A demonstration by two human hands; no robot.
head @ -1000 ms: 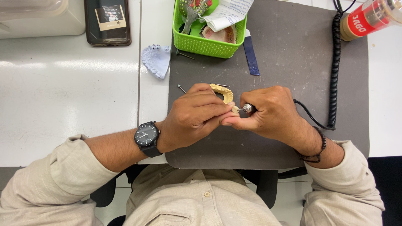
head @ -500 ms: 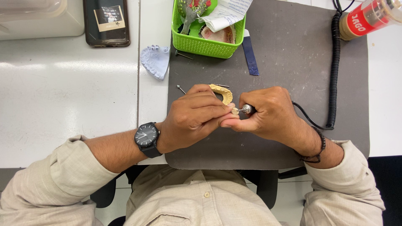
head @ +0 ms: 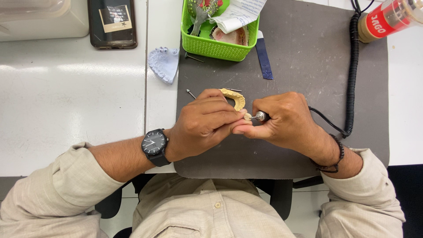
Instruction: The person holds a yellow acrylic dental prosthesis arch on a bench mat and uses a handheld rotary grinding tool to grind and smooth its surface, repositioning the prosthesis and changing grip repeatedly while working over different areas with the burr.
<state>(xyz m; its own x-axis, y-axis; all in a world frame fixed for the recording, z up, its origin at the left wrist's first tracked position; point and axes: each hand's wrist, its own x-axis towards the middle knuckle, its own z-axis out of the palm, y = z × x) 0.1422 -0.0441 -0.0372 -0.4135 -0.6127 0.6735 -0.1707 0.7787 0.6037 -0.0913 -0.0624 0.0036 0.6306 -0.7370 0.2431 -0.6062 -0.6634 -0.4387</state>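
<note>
Yellow cast: a tan dental model sits clasped in the left hand, curving out above its fingertips.
Left hand: closed around the model, black wristwatch on the wrist.
Right hand: the right hand is clenched on a metal-tipped handpiece, its tip meeting the model between both hands.
Cord: a black coiled cable runs away from the right hand.
Beyond the hands: green basket, pale blue dental cast, dark phone.
Surface: grey mat on the white desk.
</note>
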